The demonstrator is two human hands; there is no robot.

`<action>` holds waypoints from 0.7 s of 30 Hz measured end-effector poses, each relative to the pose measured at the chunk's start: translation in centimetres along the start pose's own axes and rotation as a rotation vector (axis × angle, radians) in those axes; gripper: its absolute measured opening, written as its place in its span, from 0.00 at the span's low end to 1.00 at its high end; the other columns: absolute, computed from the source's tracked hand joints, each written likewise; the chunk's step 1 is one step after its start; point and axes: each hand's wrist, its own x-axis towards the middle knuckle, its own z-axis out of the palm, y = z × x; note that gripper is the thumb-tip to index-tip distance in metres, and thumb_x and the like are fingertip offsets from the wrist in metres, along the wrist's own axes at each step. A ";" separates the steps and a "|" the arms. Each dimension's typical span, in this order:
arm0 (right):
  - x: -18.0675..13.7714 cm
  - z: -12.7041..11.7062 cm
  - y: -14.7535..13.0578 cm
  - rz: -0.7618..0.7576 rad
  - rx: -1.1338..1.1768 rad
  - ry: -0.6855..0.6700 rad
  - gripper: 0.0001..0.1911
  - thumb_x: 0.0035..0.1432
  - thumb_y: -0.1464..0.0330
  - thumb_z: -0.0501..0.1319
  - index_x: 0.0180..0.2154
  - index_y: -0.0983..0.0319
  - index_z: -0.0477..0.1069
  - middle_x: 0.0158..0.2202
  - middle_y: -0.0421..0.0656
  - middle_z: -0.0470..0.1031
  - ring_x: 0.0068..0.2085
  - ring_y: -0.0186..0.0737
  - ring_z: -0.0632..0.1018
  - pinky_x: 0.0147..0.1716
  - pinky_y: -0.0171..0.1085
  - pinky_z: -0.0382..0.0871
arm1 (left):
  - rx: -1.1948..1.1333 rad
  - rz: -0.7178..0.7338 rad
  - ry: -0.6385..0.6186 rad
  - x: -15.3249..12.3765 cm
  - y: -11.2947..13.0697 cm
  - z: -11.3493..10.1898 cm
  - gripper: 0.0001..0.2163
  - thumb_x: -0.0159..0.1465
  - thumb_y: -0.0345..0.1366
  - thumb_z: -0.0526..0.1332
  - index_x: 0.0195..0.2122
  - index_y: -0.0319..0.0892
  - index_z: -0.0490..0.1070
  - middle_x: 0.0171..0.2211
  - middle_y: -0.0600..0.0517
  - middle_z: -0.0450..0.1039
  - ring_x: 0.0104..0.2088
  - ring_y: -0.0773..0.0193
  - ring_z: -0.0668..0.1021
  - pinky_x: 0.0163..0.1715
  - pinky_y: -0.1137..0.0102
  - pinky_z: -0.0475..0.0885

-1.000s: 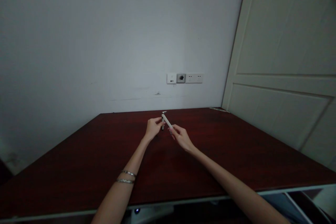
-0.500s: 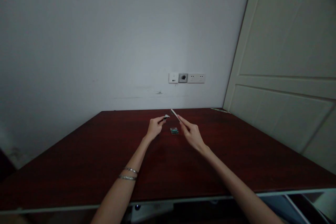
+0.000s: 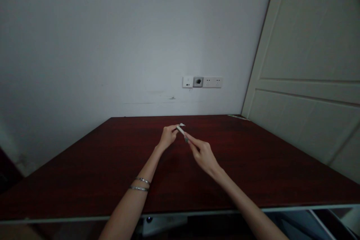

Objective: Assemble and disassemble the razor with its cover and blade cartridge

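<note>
My left hand (image 3: 168,136) pinches a small whitish, shiny thing (image 3: 182,124) that pokes out past the fingertips; its kind is too small to make out. A slim white stick-like object (image 3: 180,130) slants from my right hand (image 3: 204,154), gripped between thumb and fingers. Its far end is close to my left fingertips, and whether they touch I cannot tell. Below it, a small greenish packet (image 3: 186,140) lies on the dark red table (image 3: 118,157), mostly hidden behind the stick and my right fingers. Two silver bracelets (image 3: 140,184) circle my left forearm.
A pale wall (image 3: 140,45) with a row of sockets and switches (image 3: 202,82) rises behind the table. On the right stands a cream panelled door (image 3: 306,63). A thin strip (image 3: 238,117) lies at the back right corner. Below the front edge is an open space holding a white object (image 3: 164,225).
The white object in my right hand has swung down and left, closer to my left fingertips. My right hand now covers much of the greenish packet. The view has shifted slightly.
</note>
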 end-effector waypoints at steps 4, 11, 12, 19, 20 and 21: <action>0.3 -0.1 -0.1 0.057 -0.060 0.073 0.21 0.60 0.68 0.50 0.54 0.60 0.65 0.48 0.47 0.73 0.46 0.46 0.75 0.47 0.45 0.66 | 0.021 0.006 0.006 0.0 -0.1 0.0 0.11 0.56 0.27 0.60 0.41 0.38 0.75 0.40 0.44 0.76 0.40 0.58 0.78 0.43 0.65 0.71; 0.2 0.4 0.0 0.005 -0.139 0.054 0.21 0.60 0.70 0.49 0.55 0.59 0.64 0.48 0.46 0.73 0.46 0.42 0.76 0.46 0.39 0.67 | 0.021 -0.016 -0.003 0.0 0.1 0.0 0.12 0.56 0.27 0.60 0.41 0.39 0.75 0.40 0.46 0.76 0.40 0.59 0.78 0.42 0.67 0.71; 0.2 0.4 0.1 0.011 -0.157 0.083 0.21 0.61 0.70 0.49 0.55 0.59 0.64 0.48 0.46 0.74 0.46 0.42 0.76 0.46 0.39 0.68 | 0.012 -0.018 -0.001 0.0 0.2 0.0 0.12 0.56 0.27 0.60 0.41 0.39 0.75 0.40 0.46 0.76 0.40 0.59 0.78 0.43 0.66 0.71; -0.1 0.4 0.0 -0.034 -0.241 0.025 0.22 0.61 0.70 0.48 0.57 0.58 0.61 0.45 0.47 0.75 0.43 0.42 0.76 0.45 0.39 0.68 | 0.006 -0.029 -0.014 0.0 1.1 -0.1 0.12 0.56 0.26 0.59 0.41 0.38 0.75 0.39 0.46 0.77 0.37 0.59 0.78 0.41 0.68 0.71; -0.1 0.4 0.0 -0.020 -0.251 0.058 0.22 0.62 0.70 0.48 0.57 0.59 0.60 0.44 0.47 0.75 0.44 0.42 0.76 0.45 0.40 0.68 | 0.001 -0.030 -0.013 0.0 1.1 -0.1 0.12 0.56 0.26 0.59 0.41 0.38 0.75 0.39 0.46 0.77 0.37 0.60 0.78 0.41 0.68 0.71; -0.2 0.4 0.1 -0.007 -0.259 0.073 0.22 0.62 0.70 0.48 0.57 0.59 0.60 0.43 0.47 0.76 0.44 0.42 0.76 0.46 0.40 0.68 | -0.002 -0.030 -0.013 0.0 1.2 -0.1 0.12 0.56 0.27 0.59 0.41 0.38 0.75 0.40 0.46 0.76 0.38 0.60 0.78 0.41 0.68 0.71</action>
